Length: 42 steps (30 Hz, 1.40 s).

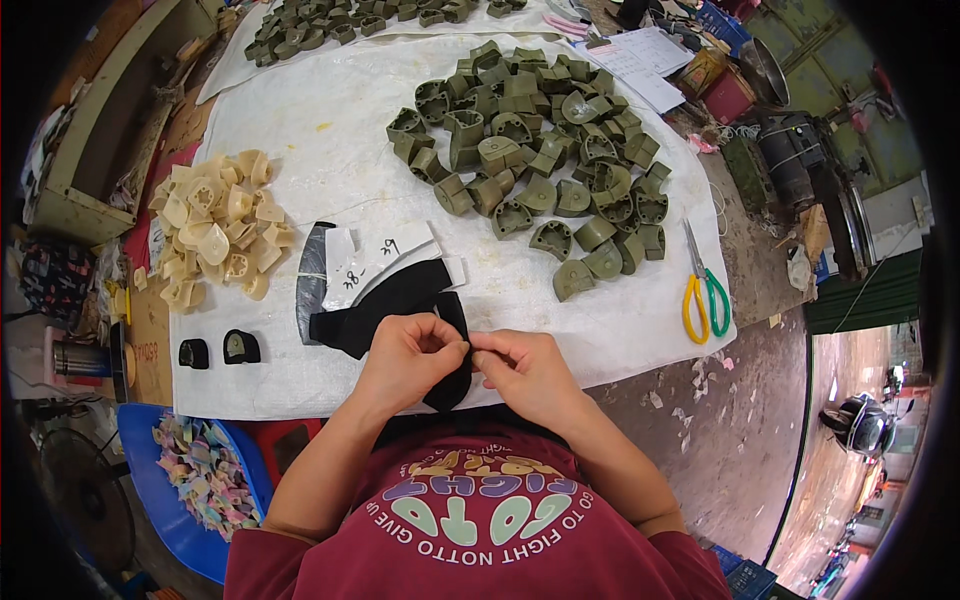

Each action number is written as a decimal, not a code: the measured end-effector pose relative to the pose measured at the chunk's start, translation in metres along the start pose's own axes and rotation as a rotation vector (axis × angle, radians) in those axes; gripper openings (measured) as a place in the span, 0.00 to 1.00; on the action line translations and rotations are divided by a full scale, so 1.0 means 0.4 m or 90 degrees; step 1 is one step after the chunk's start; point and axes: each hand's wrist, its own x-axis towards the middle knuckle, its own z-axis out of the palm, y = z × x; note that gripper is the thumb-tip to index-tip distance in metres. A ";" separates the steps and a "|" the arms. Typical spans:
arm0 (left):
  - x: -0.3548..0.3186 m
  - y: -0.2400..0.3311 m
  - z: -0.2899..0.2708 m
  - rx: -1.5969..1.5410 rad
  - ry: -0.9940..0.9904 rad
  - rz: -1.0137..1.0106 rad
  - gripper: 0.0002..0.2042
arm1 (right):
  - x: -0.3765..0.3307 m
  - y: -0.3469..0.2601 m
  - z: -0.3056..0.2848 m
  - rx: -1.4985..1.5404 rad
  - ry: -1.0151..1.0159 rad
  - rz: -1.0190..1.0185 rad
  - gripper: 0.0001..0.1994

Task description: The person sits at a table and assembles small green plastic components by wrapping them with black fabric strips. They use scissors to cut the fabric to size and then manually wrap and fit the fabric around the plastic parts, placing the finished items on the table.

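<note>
My left hand [410, 355] and my right hand [520, 368] meet fingertip to fingertip over a piece of black fabric [400, 300]. Both pinch its near edge close to the front of the white sheet [330, 130]. The fabric spreads away to the left, over a small stack of white cut pieces [385, 255] with handwritten marks and a dark grey piece. Whatever sits between the fingertips is too small to make out.
A large heap of olive green moulded heel parts [540, 130] lies at the far right of the sheet, a cream heap [215, 230] at the left. Two black parts [218, 350] sit near the front left. Yellow and green scissors [703, 290] lie at the right edge. A blue tray of pastel scraps [205, 470] is lower left.
</note>
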 end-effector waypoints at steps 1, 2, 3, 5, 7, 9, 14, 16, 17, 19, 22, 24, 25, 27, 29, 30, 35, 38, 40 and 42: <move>0.000 -0.002 -0.001 0.027 0.005 0.010 0.04 | -0.004 -0.002 0.005 -0.027 0.010 -0.036 0.12; 0.000 -0.002 -0.003 0.054 0.012 0.020 0.04 | -0.005 -0.006 0.007 -0.054 0.020 -0.073 0.12; -0.001 -0.002 -0.004 0.058 0.012 0.019 0.04 | -0.007 -0.012 0.007 -0.067 0.022 -0.080 0.12; -0.002 -0.001 -0.007 0.066 0.012 0.016 0.04 | -0.010 -0.023 0.006 -0.093 0.025 -0.095 0.13; -0.005 0.003 -0.006 0.050 0.006 0.017 0.04 | -0.011 -0.024 0.004 -0.079 0.027 -0.085 0.13; -0.004 0.003 -0.006 0.039 0.001 0.018 0.04 | -0.011 -0.023 0.002 -0.078 0.028 -0.084 0.13; 0.000 0.000 -0.009 0.058 -0.012 0.045 0.04 | -0.013 -0.022 0.001 -0.072 0.025 -0.070 0.13; 0.000 0.007 -0.007 0.048 -0.013 0.046 0.04 | -0.012 -0.016 0.002 -0.040 0.019 -0.051 0.12; 0.000 0.009 -0.006 0.042 -0.014 0.046 0.04 | -0.011 -0.014 0.003 -0.025 0.016 -0.042 0.12; 0.000 0.001 -0.003 0.015 -0.014 0.036 0.04 | -0.012 -0.017 0.006 -0.009 0.030 -0.029 0.13; 0.001 -0.017 -0.002 -0.015 -0.017 0.023 0.03 | -0.011 -0.018 0.006 -0.022 0.035 -0.040 0.13; 0.002 -0.016 -0.004 -0.017 -0.028 0.012 0.03 | -0.010 -0.021 0.003 -0.057 0.039 -0.065 0.13; 0.000 -0.010 -0.007 -0.011 -0.036 0.006 0.03 | -0.011 -0.027 0.001 -0.081 0.044 -0.081 0.13; -0.002 -0.004 -0.007 0.015 -0.033 0.013 0.03 | -0.014 -0.037 0.002 -0.104 0.051 -0.104 0.13; -0.004 -0.001 -0.002 0.056 -0.010 0.040 0.04 | -0.017 -0.043 0.007 -0.102 0.059 -0.119 0.12; -0.004 -0.001 -0.002 0.045 -0.009 0.040 0.04 | -0.017 -0.039 0.007 -0.110 0.057 -0.126 0.12; -0.001 -0.011 -0.004 0.009 -0.013 0.033 0.03 | -0.019 -0.034 0.005 -0.131 0.047 -0.133 0.12; -0.001 -0.009 -0.002 0.010 -0.012 0.031 0.03 | -0.020 -0.036 0.004 -0.130 0.054 -0.130 0.12; -0.004 0.001 -0.001 0.020 -0.019 0.031 0.03 | -0.021 -0.040 0.004 -0.127 0.062 -0.132 0.12; -0.006 0.002 -0.001 0.033 -0.016 0.034 0.03 | -0.021 -0.043 0.005 -0.125 0.063 -0.135 0.12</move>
